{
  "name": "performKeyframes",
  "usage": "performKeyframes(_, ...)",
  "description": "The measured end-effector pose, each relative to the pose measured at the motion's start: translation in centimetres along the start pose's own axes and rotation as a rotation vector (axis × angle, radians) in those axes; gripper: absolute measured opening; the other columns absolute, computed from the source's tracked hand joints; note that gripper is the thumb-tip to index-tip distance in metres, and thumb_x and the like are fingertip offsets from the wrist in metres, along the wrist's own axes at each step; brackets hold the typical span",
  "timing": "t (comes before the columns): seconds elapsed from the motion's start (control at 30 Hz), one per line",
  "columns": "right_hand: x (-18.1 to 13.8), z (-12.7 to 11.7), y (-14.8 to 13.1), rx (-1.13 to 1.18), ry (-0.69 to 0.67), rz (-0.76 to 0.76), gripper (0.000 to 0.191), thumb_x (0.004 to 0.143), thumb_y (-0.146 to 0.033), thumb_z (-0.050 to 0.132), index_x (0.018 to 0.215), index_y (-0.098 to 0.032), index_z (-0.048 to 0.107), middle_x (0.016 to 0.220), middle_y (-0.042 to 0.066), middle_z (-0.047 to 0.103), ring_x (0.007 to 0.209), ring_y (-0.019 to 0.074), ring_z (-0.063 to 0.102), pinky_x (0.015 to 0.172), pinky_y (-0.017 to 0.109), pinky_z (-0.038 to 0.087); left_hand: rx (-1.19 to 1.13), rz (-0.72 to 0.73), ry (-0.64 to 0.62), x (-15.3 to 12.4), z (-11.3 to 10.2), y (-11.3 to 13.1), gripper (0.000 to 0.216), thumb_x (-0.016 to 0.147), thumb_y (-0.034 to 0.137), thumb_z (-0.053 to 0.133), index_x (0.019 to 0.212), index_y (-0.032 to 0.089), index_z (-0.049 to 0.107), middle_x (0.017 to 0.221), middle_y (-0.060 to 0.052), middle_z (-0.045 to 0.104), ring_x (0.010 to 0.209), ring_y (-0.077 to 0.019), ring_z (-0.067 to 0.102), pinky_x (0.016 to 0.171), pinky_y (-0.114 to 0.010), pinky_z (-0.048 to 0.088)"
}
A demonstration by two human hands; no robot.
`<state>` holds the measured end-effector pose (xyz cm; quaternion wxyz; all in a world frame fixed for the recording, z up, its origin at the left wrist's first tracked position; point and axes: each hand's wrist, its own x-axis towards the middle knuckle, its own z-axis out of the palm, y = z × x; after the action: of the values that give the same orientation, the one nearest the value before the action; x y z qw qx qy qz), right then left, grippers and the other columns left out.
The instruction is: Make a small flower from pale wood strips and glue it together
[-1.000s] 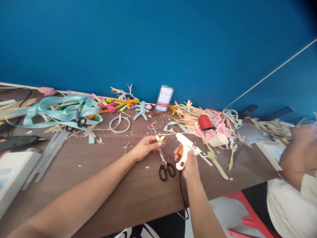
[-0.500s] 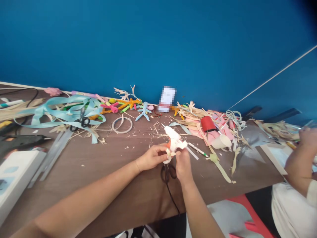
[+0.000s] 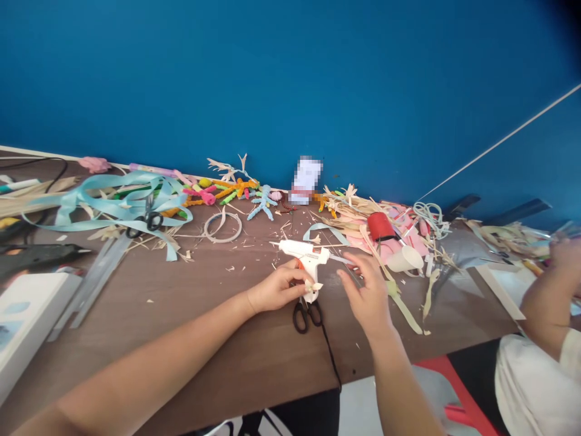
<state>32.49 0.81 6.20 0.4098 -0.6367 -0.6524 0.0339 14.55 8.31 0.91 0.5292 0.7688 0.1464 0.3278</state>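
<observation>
My left hand (image 3: 276,292) grips the handle of a white and orange glue gun (image 3: 303,251) whose nozzle points left, above the brown table (image 3: 190,315). A small cream husk piece (image 3: 313,286) is pinched at the fingertips against the handle. Just right of the gun, my right hand (image 3: 368,293) hovers with its fingers spread, holding nothing. Black-handled scissors (image 3: 307,315) lie on the table right under the gun, and the gun's black cord (image 3: 330,357) runs off the front edge.
Light blue ribbon (image 3: 113,203) and another pair of scissors (image 3: 144,221) lie at back left, next to a cream ring (image 3: 222,227). A red spool (image 3: 379,225), paper cup (image 3: 402,259) and husk scraps sit at right. Another person's arm (image 3: 544,303) works at far right. A black glue gun (image 3: 36,254) lies left.
The glue gun passed from my right hand to my left and turned nozzle-left. My right hand let go, opened and drew off to the right.
</observation>
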Motion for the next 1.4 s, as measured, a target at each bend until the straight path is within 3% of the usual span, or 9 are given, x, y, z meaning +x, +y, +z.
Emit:
performKeyframes(0.1,0.6,-0.3,-0.3,-0.067,-0.106,-0.062,0.015,0.082,-0.024,0.046,0.092,-0.021,0.056,0.08,0.005,0.055,0.072,0.017,0.052,0.067,0.031,0.042,-0.029,-0.007,-0.016,0.0,0.2,-0.1,0.024,0.078,0.033,0.048,0.083,0.016,0.063,0.086,-0.009,0.057,0.085,-0.0172,0.048,0.079,-0.029,0.036)
performKeyframes(0.33,0.8,-0.2,0.0,-0.149,-0.195,-0.1,0.014,0.082,-0.027,0.044,0.083,-0.02,0.056,0.073,0.004,0.054,0.07,0.018,0.049,0.065,0.03,0.039,-0.081,-0.063,0.051,0.1,0.1,-0.3,0.026,0.075,0.037,0.052,0.077,0.015,0.066,0.081,-0.007,0.054,0.079,-0.0161,0.049,0.074,-0.028,0.039)
performKeyframes(0.5,0.6,0.0,0.3,-0.078,-0.21,0.047,0.013,0.08,-0.029,0.047,0.08,-0.02,0.057,0.066,0.001,0.055,0.057,0.0141,0.048,0.056,0.026,0.037,-0.084,-0.057,0.047,0.1,0.1,-0.5,0.024,0.075,0.035,0.053,0.079,0.015,0.067,0.085,-0.008,0.055,0.082,-0.0165,0.05,0.075,-0.027,0.039)
performKeyframes(0.67,0.7,0.3,0.4,0.086,-0.247,0.202,0.013,0.077,-0.031,0.052,0.074,-0.02,0.058,0.048,-0.005,0.044,0.042,0.0098,0.036,0.044,0.022,0.028,-0.06,-0.069,0.046,0.0,-0.1,-0.8,0.023,0.074,0.032,0.055,0.079,0.014,0.067,0.082,-0.008,0.057,0.078,-0.016,0.051,0.073,-0.026,0.04)
performKeyframes(1.1,1.5,-0.2,1.4,0.166,-0.451,0.318,0.027,0.079,-0.038,0.045,0.069,-0.017,0.059,0.046,-0.005,0.036,0.042,0.0082,0.029,0.042,0.021,0.024,0.035,-0.043,-0.021,0.1,-0.3,-0.6,0.022,0.075,0.03,0.053,0.082,0.014,0.067,0.082,-0.008,0.059,0.076,-0.0149,0.051,0.073,-0.027,0.039)
performKeyframes(1.4,1.3,-0.1,0.0,0.046,-0.469,0.261,0.023,0.08,-0.036,0.044,0.083,-0.019,0.059,0.056,-0.003,0.048,0.05,0.0112,0.04,0.048,0.021,0.031,0.027,-0.033,-0.014,0.1,-0.1,-1.3,0.02,0.074,0.029,0.055,0.083,0.015,0.066,0.084,-0.007,0.059,0.079,-0.015,0.051,0.076,-0.027,0.039)
